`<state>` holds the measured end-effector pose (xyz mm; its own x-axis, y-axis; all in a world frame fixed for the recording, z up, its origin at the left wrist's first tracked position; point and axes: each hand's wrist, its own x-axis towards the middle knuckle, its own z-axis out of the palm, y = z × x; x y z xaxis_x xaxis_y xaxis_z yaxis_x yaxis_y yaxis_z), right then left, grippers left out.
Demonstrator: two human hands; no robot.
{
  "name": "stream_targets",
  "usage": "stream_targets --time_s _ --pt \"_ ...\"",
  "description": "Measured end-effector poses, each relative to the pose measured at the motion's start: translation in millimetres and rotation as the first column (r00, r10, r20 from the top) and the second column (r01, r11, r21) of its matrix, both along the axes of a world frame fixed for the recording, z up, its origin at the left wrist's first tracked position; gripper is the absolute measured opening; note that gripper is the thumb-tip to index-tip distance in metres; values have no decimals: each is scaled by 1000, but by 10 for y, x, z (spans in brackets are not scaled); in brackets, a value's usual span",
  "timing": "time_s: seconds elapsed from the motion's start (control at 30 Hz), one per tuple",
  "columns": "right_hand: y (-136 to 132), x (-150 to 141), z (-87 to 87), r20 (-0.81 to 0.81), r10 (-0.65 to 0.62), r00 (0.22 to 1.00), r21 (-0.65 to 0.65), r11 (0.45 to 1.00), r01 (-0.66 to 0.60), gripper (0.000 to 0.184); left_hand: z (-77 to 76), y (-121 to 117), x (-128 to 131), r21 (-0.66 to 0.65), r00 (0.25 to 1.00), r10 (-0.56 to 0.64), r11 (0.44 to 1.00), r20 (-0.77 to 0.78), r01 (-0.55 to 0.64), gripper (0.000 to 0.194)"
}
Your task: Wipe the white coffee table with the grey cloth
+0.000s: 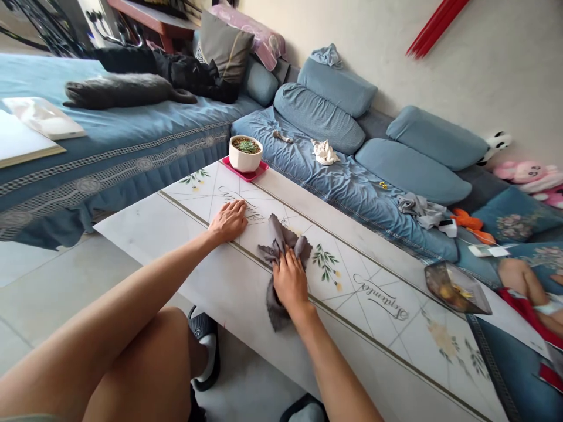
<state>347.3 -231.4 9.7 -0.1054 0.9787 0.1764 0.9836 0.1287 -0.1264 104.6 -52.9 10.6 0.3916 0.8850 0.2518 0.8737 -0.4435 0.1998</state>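
A crumpled grey cloth (281, 243) lies on the white patterned tabletop (369, 258). My right hand (289, 279) presses down on the cloth with fingers laid flat over it. My left hand (229, 220) rests on the bare tabletop a little to the left of the cloth, fingers loosely curled and holding nothing.
A white pot with a succulent (245, 152) stands on a pink tray (259, 171) at the table's far end. A dark glass dish (457, 287) sits at the right. Behind runs a blue sofa (334, 176) with cushions, a grey cat (118, 91) on the bed, another person's leg (523, 281) at right.
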Motion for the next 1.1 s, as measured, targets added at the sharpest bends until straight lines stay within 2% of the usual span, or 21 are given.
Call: stream_targets --time_s 0.07,0.17,0.23,0.27,0.3,0.43,0.47,0.5,0.53,0.57,0.7,0.73,0.77,0.8,0.83,0.9,0.97,1.0,1.03,1.07,1.1 --pt "-429 32 -81 0 46 999 43 998 -46 48 -14 0 -2 3 1000 -5 1000 12 5 62" --pt "-1354 210 -284 14 119 993 142 983 -120 56 -76 28 -6 33 999 -21 999 27 21 62" --pt "-1607 320 -361 23 142 990 173 974 -144 61 -109 49 -7 47 999 -25 999 27 23 61" --pt "-1539 345 -360 24 148 989 175 973 -150 60 -114 56 -7 48 999 -23 999 25 22 61" --pt "-1349 344 -331 20 147 989 164 975 -148 57 -111 59 -7 46 1000 -21 999 23 20 61" --pt "-118 146 -61 -20 37 999 46 998 -36 46 -46 36 -6 16 1000 -20 1000 7 20 62" --pt "61 84 -9 -24 10 1000 22 1000 -10 46 -31 27 -6 8 1000 -20 1000 2 20 63" --pt "112 34 16 -24 -1 1000 12 1000 1 47 -22 20 -6 3 1000 -19 1000 -2 19 63" --pt "25 6 12 -20 5 1000 22 1000 -5 47 -21 15 -6 1 1000 -16 1000 -5 16 63" --pt "-189 6 -23 -15 24 1000 46 999 -23 47 -27 13 -6 2 1000 -13 1000 -8 13 63" --pt "-1531 292 -312 30 141 989 195 970 -145 58 -85 32 -6 22 1000 -17 1000 -14 17 64" --pt "-1743 397 -367 38 172 984 214 961 -176 62 -96 39 -5 28 1000 -19 999 -17 19 64" --pt "-1829 488 -397 42 192 981 216 957 -196 66 -101 45 -5 33 1000 -20 999 -21 21 64" --pt "-1776 551 -398 40 200 979 206 957 -204 66 -101 50 -4 36 1000 -20 999 -24 21 64" --pt "-1594 573 -372 31 198 980 186 962 -200 64 -95 52 -3 37 999 -19 999 -27 20 64" --pt "-966 471 -257 -9 158 987 121 980 -156 54 -69 47 0 30 1000 -15 999 -26 16 64" --pt "-306 194 -106 -66 101 993 49 994 -98 46 -36 34 2 20 1000 -16 1000 -16 16 63" --pt "-86 23 -36 -88 81 993 16 997 -80 45 -22 27 1 17 1000 -14 1000 -10 14 63" --pt "15 -141 18 -108 86 990 -13 996 -88 45 -11 21 -1 15 1000 -18 1000 -7 18 63" --pt "-13 -274 48 -125 118 985 -33 992 -123 46 -6 17 -4 15 1000 -19 1000 -8 19 62" --pt "-164 -354 49 -141 173 975 -46 982 -181 49 -6 16 -8 15 1000 -19 1000 -11 19 62"
